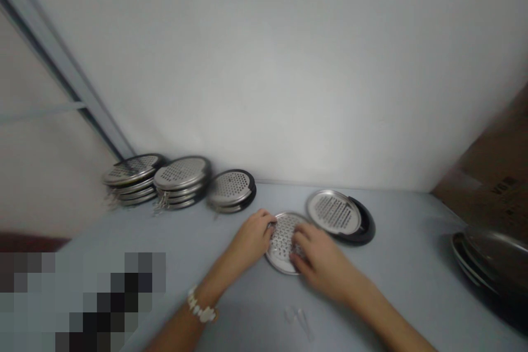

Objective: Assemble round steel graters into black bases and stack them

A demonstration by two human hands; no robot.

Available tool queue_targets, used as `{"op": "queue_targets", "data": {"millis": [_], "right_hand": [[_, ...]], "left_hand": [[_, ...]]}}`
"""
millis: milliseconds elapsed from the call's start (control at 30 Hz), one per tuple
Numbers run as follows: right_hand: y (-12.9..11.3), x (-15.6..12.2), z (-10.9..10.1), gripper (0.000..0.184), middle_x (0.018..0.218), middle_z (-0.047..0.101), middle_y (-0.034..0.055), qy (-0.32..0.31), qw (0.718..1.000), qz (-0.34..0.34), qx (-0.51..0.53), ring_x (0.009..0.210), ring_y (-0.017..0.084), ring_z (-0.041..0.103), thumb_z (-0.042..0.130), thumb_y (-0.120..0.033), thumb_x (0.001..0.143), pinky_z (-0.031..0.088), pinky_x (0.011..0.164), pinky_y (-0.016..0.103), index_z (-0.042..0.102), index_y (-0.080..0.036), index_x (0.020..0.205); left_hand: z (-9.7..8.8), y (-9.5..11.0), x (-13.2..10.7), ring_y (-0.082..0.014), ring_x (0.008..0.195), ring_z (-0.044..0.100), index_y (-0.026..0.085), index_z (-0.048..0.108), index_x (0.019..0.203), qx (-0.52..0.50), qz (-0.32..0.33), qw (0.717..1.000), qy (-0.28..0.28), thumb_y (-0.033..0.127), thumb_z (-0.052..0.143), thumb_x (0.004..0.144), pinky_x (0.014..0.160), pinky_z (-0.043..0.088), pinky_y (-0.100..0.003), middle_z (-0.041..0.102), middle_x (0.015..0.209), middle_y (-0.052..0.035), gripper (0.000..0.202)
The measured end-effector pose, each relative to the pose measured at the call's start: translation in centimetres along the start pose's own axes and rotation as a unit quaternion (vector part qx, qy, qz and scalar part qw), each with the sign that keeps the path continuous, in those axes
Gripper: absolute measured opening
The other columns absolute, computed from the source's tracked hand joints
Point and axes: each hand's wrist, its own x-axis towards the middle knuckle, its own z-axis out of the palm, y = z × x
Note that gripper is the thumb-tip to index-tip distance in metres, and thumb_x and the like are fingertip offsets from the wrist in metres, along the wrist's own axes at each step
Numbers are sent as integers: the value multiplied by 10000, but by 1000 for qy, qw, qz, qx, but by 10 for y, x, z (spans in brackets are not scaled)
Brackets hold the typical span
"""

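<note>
Left hand (pixel 249 239) and right hand (pixel 319 261) both on a perforated steel disc (pixel 281 236), fingers (pixel 300 247) curled over it, actual grip hard to tell, black-backed steel plate (pixel 340 217) just beyond it.

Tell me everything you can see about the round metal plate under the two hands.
The round plate looks like shiny stainless steel, with a plain raised rim and many small round holes across its face. It is slightly blurred. It sits at or just above the gray table, in front of the stacks; its exact tilt is hard to tell. The left hand touches its left edge, and the right hand's fingers cover its right part.
</note>
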Motion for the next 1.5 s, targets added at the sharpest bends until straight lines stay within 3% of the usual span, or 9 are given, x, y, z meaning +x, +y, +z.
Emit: {"op": "queue_targets", "data": {"millis": [333,533,767,1000,1167,1300,1500], "right_hand": [[5,-1,1,97,1116,568,108,9,1000,10,-3,1056,268,526,543,-215,929,450,939,434,569,-178,1016],[5,0,1,348,1184,562,140,4,1000,22,1,1118,298,505,557,-230,919,434,981,469,526,-144,1254],[4,0,0,279,1155,566,125,-8,1000,25,-1,1084,285,516,591,-241,891,439,976,440,590,-164,1159],[4,1,-3,280,1163,569,127,-22,999,30,6,1093,282,519,612,-247,885,437,982,427,607,-164,1152],[3,2,-5,269,1147,580,121,-16,999,31,7,1086,282,526,627,-263,884,441,978,425,621,-164,1134],[3,2,-3,314,1160,585,125,-13,999,29,7,1095,286,529,638,-268,880,440,987,431,618,-154,1172],[3,0,-2,439,1196,588,140,-3,1000,30,10,1123,295,529,645,-250,873,438,1006,443,574,-124,1287]], "left_hand": [[3,2,0,-219,995,608,134,670,1076,31,-51,998,1,129,420,935,957,458,-345,618,1066,-119,288],[5,-1,0,-202,1010,604,144,655,1115,21,-32,999,-4,64,425,902,958,453,-314,608,1093,-107,324],[5,1,-2,-182,973,615,174,682,1060,-13,-2,1000,-12,20,391,885,928,468,-292,614,1059,-82,373],[5,-3,-2,-180,1044,607,197,649,1158,-15,31,999,-3,-8,399,845,988,461,-302,626,1090,-64,449],[9,-9,-1,-195,1196,567,152,554,1315,-12,30,999,30,6,430,840,1094,410,-336,634,1250,-96,513],[12,-11,0,-228,1199,578,95,565,1305,14,5,999,34,42,431,869,1100,417,-378,650,1245,-137,459],[9,-9,1,-202,1183,592,153,580,1300,0,16,999,40,29,443,844,1094,430,-360,657,1255,-96,491]]}}
